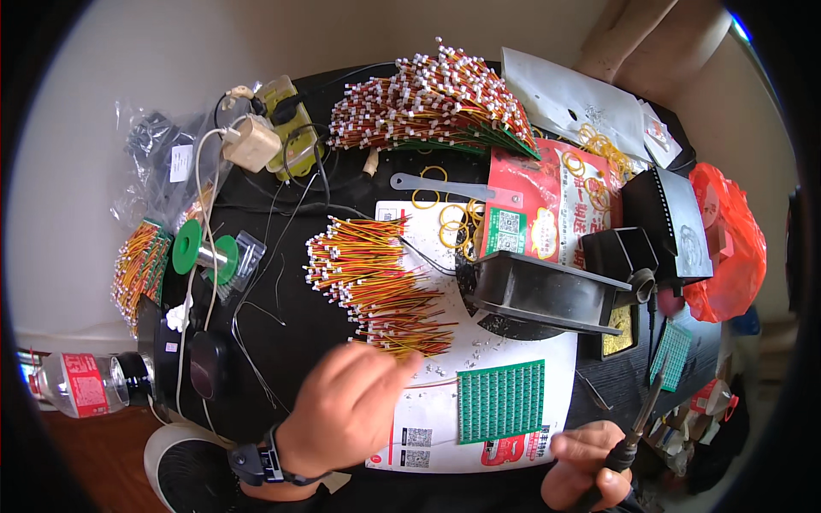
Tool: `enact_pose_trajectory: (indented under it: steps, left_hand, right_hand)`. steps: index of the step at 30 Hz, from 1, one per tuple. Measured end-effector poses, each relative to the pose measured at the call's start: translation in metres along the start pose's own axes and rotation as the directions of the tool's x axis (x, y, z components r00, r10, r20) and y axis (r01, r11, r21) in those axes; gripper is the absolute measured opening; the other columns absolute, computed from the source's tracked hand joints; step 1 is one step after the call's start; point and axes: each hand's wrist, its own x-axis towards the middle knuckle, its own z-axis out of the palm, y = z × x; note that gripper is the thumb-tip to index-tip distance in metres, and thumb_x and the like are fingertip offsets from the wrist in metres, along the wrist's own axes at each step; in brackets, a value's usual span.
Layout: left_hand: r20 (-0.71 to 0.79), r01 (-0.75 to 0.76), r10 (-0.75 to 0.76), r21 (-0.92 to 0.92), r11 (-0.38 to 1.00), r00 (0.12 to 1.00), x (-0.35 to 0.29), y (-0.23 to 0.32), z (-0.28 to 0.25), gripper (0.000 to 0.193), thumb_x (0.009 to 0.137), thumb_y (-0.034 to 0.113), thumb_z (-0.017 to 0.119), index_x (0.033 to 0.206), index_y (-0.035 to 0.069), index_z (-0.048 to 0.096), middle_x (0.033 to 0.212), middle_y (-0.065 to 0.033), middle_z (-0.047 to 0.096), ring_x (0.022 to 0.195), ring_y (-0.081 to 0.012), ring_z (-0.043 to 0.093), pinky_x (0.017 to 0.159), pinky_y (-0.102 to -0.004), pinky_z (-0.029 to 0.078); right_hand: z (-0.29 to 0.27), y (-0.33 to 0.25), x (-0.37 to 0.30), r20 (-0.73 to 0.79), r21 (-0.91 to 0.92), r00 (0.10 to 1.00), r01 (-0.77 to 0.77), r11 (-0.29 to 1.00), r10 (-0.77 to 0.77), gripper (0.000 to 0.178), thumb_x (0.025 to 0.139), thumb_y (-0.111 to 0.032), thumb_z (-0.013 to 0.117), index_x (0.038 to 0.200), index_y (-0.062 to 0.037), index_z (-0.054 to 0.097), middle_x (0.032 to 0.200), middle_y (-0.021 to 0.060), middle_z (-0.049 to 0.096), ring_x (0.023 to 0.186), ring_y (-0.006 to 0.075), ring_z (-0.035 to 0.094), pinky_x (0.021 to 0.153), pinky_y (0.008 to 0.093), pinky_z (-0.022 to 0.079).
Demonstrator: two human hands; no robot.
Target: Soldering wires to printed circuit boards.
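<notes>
My left hand [351, 406], with a dark watch [256, 463] on its wrist, is closed with fingertips at the lower end of a pile of red and yellow wires with white connectors [385, 286]. What lies between those fingertips is hidden. A thin reddish wire [432, 383] runs from beside this hand to the upper left edge of a green circuit board panel [500, 402], which lies flat on a printed white sheet [428, 417]. Right of the panel, my right hand [590, 466] grips a soldering iron [633, 436], its tip pointing up and away.
A black fan-like housing [547, 295] stands beyond the panel, beside a black box [671, 227]. Tweezers [594, 389] and another green panel [671, 355] lie at right. A large wired stack [436, 103] is at the back. Left are a solder spool [205, 255], cables and a bottle [85, 383].
</notes>
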Motion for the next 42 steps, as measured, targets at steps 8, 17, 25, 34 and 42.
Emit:
enact_pose_trajectory:
  steps: [8, 17, 25, 34, 42]
  left_hand:
    - [0.546, 0.676, -0.56, -0.736, 0.036, 0.623, -0.019, 0.043, -0.009, 0.019, 0.103, 0.0, 0.049, 0.121, -0.002, 0.05, 0.108, -0.0232, 0.073, 0.089, -0.0178, 0.072, 0.073, -0.0287, 0.057]
    - [0.526, 0.65, -0.563, -0.759, 0.028, 0.638, -0.026, 0.031, 0.011, 0.017, 0.102, 0.001, 0.056, 0.116, -0.007, 0.061, 0.117, -0.019, 0.072, 0.101, -0.0202, 0.071, 0.084, -0.0302, 0.056]
    - [0.416, 0.47, -0.611, -0.879, -0.079, 0.674, -0.036, 0.023, 0.02, 0.017, 0.088, -0.012, 0.068, 0.104, -0.008, 0.067, 0.102, -0.0177, 0.068, 0.093, -0.0224, 0.07, 0.085, -0.0334, 0.057]
    - [0.489, 0.473, -0.575, -0.86, -0.193, 0.656, -0.036, 0.023, 0.024, 0.011, 0.097, -0.001, 0.067, 0.107, -0.005, 0.065, 0.101, -0.0088, 0.068, 0.092, -0.0123, 0.068, 0.078, -0.0254, 0.055]
    - [0.515, 0.521, -0.604, -0.833, -0.187, 0.608, -0.032, 0.023, 0.024, 0.011, 0.099, 0.004, 0.062, 0.103, -0.005, 0.066, 0.087, -0.0143, 0.069, 0.086, -0.0232, 0.072, 0.078, -0.0354, 0.057]
  right_hand:
    - [0.021, -0.001, 0.022, -0.167, 0.135, 0.963, 0.233, 0.963, -0.21, 0.05, 0.103, -0.043, 0.058, 0.114, 0.0062, 0.057, 0.065, 0.0084, 0.057, 0.049, 0.0192, 0.055, 0.042, 0.0305, 0.043]
    - [0.028, 0.009, -0.011, -0.035, 0.219, 0.985, -0.155, 0.963, 0.166, 0.047, 0.094, -0.041, 0.072, 0.117, -0.0022, 0.061, 0.064, 0.0031, 0.061, 0.055, 0.0144, 0.06, 0.049, 0.025, 0.045]
    - [0.033, 0.009, -0.016, -0.096, 0.177, 0.976, -0.179, 0.968, 0.198, 0.041, 0.094, -0.037, 0.072, 0.115, -0.0031, 0.062, 0.062, 0.0013, 0.056, 0.052, 0.0125, 0.052, 0.049, 0.0253, 0.041]
    - [0.032, 0.01, -0.011, -0.112, 0.13, 0.979, -0.158, 0.979, 0.173, 0.043, 0.093, -0.037, 0.073, 0.113, -0.0018, 0.061, 0.066, 0.0027, 0.055, 0.055, 0.0125, 0.051, 0.051, 0.0262, 0.039]
    - [0.024, -0.001, -0.009, -0.276, 0.107, 0.903, -0.312, 0.944, 0.33, 0.049, 0.095, -0.044, 0.07, 0.104, 0.002, 0.056, 0.067, 0.0027, 0.045, 0.054, 0.0073, 0.04, 0.051, 0.0235, 0.027]
